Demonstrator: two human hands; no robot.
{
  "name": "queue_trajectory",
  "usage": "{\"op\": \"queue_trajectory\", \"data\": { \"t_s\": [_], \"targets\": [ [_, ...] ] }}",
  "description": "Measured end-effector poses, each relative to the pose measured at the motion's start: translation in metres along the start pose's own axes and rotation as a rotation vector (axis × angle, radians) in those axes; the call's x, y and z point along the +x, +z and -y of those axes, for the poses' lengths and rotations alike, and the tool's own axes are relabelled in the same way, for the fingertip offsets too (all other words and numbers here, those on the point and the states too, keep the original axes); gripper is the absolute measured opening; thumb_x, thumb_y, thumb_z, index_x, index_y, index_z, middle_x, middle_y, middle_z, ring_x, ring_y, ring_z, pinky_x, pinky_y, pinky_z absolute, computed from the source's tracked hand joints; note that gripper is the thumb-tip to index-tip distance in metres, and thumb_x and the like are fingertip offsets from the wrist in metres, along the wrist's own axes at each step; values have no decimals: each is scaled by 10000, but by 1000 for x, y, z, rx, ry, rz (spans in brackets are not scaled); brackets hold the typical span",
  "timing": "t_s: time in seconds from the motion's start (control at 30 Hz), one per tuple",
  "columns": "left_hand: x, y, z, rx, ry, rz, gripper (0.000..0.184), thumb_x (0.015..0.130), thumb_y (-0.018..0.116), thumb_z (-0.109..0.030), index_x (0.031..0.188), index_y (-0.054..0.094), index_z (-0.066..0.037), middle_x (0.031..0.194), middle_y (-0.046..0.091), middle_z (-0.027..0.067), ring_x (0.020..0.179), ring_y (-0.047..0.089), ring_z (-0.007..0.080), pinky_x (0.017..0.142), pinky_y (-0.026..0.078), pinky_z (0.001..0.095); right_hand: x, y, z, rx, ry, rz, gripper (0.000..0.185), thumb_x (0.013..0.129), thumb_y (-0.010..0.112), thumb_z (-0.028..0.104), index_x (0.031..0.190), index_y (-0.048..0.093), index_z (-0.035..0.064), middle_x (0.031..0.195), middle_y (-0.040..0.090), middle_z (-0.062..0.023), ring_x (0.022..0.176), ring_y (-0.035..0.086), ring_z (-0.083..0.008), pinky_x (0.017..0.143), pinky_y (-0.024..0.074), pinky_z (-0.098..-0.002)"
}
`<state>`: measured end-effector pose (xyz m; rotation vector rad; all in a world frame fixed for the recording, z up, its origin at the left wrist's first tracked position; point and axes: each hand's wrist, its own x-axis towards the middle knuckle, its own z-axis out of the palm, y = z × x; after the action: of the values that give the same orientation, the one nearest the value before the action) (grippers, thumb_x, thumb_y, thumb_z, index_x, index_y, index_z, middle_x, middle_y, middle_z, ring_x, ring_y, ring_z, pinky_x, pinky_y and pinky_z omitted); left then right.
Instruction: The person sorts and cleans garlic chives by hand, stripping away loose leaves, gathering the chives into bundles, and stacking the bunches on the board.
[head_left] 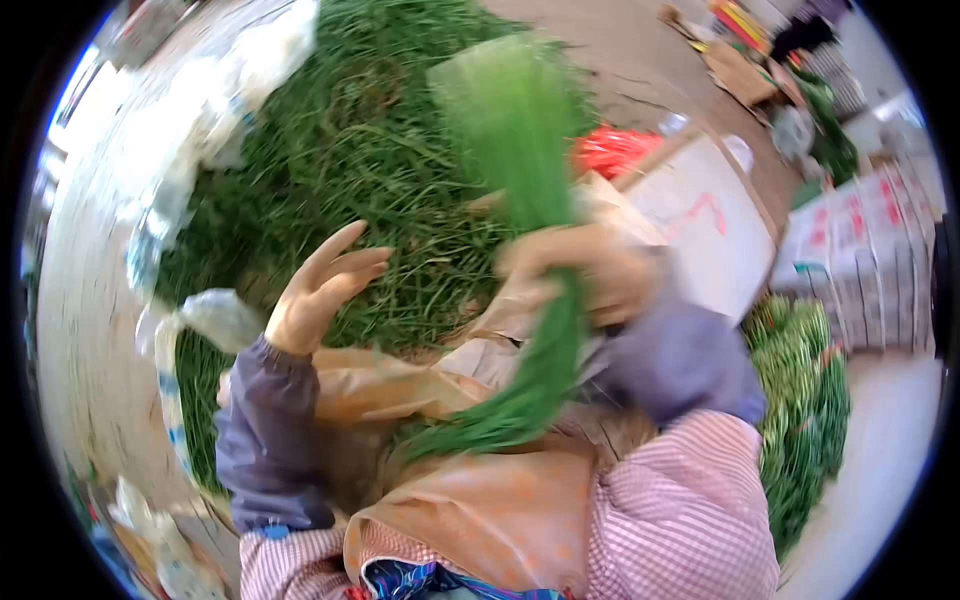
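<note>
My right hand [600,270], blurred by motion, is closed around a bunch of chives [520,150]. The pale, blurred end points away from me, and the darker green leaves droop across my lap below the fist. To the left, my left hand [318,290] is raised with its fingers apart and nothing in it. Both hands look gloved. Behind them spreads a large loose heap of chives [350,130]. A tan apron [490,510] covers my front and lap.
Right of me, tied bundles of chives [800,400] are stacked beside a strapped white block of packages [860,260]. A white board [700,215] and red plastic strips [615,150] lie near my right hand. Clear plastic sheeting [200,130] edges the heap. Clutter, including cardboard [738,75], lies at far right.
</note>
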<state>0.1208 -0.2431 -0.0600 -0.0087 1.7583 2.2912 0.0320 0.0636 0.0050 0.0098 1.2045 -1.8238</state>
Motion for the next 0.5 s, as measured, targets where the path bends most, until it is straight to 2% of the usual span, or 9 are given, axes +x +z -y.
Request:
{"op": "queue_trajectory", "data": {
  "t_s": [0.07,0.17,0.2,0.23,0.37,0.43,0.5],
  "targets": [
    [-4,2,-11,125,-94,-73,667,897,659,-285,1445,368,-39,1282,578,175,1181,547,254,1041,393,377,-38,-60,39,-152,-123,-188,320,737,744,112,1027,617,68,778,618,-59,592,585,-135,507,470,-269],
    [-9,-3,-5,259,-43,-87,590,913,657,-317,1397,443,-56,1231,618,136,1141,562,210,1010,422,359,-52,-165,67,-558,-190,-525,349,758,723,122,1075,594,56,855,607,-76,678,576,-155,578,458,-283],
    [-14,1,-8,189,-40,-100,590,907,667,-310,1390,448,-51,1212,629,133,1128,567,206,999,433,356,-46,-198,62,-726,-168,-618,359,765,716,126,1091,586,52,881,603,-81,706,572,-162,602,455,-288],
    [-23,1,-10,177,68,-140,580,901,680,-291,1380,460,-50,1202,633,133,1113,574,197,986,447,347,-34,-224,50,-892,-124,-663,369,772,709,129,1107,578,48,906,599,-87,735,569,-169,626,451,-292],
    [-74,6,-11,-109,384,-388,492,906,679,-190,1333,503,-20,1105,660,100,1054,591,144,937,467,286,12,-271,-33,-1477,45,-669,410,801,681,144,1171,546,33,1009,584,-109,848,557,-197,722,435,-311],
    [-117,1,-6,-181,464,-621,358,932,617,-94,1274,557,-9,1054,671,99,996,615,140,906,480,273,33,-274,-68,-1655,122,-648,431,815,667,151,1203,530,25,1060,576,-120,905,551,-211,770,428,-320],
    [-155,-13,15,-61,575,-888,311,938,586,-53,1246,576,-6,1033,673,97,967,629,149,892,489,270,50,-271,-78,-1777,192,-674,452,829,654,158,1235,514,17,1111,568,-132,962,544,-224,818,420,-329]
  ]
}}
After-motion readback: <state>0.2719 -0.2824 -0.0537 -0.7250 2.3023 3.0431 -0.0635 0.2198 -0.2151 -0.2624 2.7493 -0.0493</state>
